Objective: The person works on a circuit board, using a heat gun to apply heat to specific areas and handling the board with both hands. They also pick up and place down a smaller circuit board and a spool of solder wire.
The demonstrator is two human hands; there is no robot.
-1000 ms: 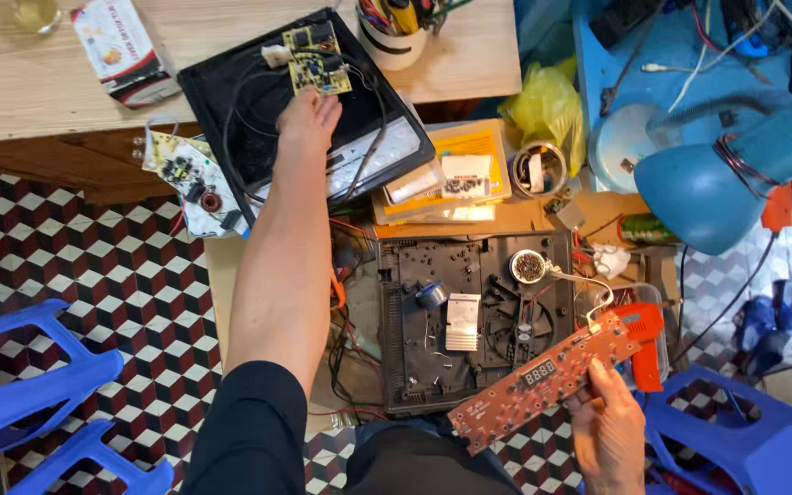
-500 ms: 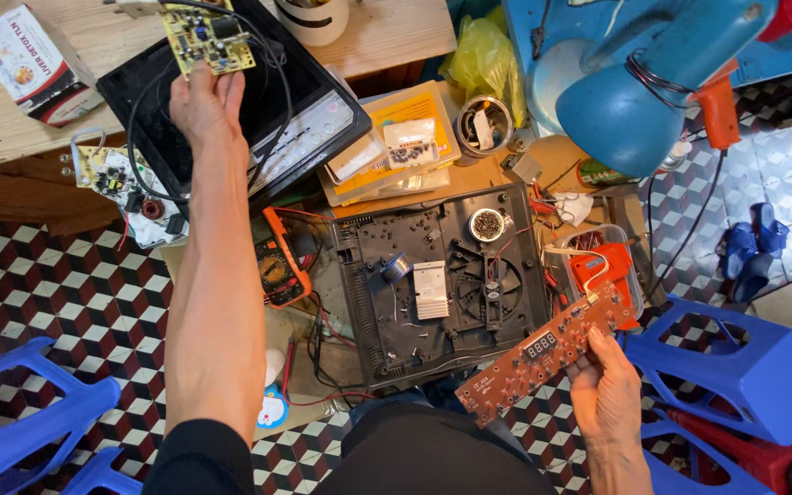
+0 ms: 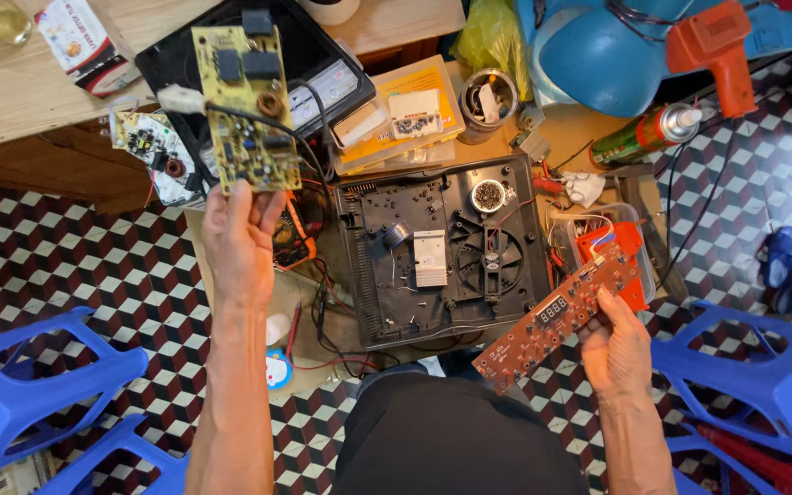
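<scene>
My left hand (image 3: 238,238) holds up a yellowish circuit board (image 3: 242,105) by its lower edge; black parts, a copper coil and black wires show on it. My right hand (image 3: 618,346) grips a long reddish-brown circuit board (image 3: 552,319) with a small digit display, at its right end. Between my hands lies an opened black appliance base (image 3: 442,247) on the floor, with a fan, a silver heat sink and a round white part inside.
A wooden table (image 3: 29,87) stands at the upper left with a black glass panel (image 3: 323,55) over its edge. Blue plastic stools (image 3: 38,385) (image 3: 763,376) flank me. A yellow parts tray (image 3: 405,115), a spray can (image 3: 643,136), an orange tool (image 3: 712,46) and a blue lamp (image 3: 598,55) lie beyond.
My left hand has lifted the yellowish board off the black panel and drawn it back toward me. The right hand still holds the long board, raised slightly.
</scene>
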